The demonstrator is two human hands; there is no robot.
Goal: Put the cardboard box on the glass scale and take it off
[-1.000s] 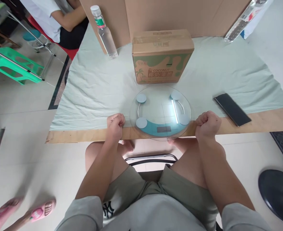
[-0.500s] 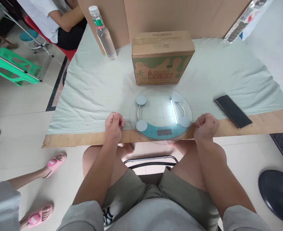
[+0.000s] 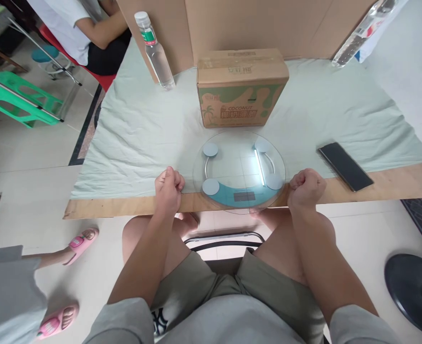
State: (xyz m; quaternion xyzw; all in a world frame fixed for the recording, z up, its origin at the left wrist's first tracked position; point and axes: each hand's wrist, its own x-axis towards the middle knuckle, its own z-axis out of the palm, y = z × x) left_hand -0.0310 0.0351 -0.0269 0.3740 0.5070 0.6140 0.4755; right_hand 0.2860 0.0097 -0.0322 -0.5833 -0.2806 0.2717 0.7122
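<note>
My left hand (image 3: pixel 168 187) rests as a loose fist at the table's front edge, left of a round glass bathroom scale (image 3: pixel 237 167). On the scale's other side, my right hand (image 3: pixel 307 187) is also closed in a fist, close to the glass rim. Nothing shows in either hand. The scale has a blue band with a dark display along its near side, and its rim juts over the table edge. Just behind it stands a brown cardboard carton (image 3: pixel 241 91) with coconut lettering. A black phone (image 3: pixel 345 166) lies right of my right hand.
An upright clear bottle (image 3: pixel 159 59) stands at the back left, another bottle (image 3: pixel 361 33) at the back right. A cardboard sheet (image 3: pixel 254 26) walls off the far side. One person (image 3: pixel 89 33) sits at the upper left; another, in pink slippers (image 3: pixel 58 321), is at my left.
My left fist has turned slightly, with the thumb more upright. The clothing of the person at my left has moved further into view. The scale, carton and phone stay put.
</note>
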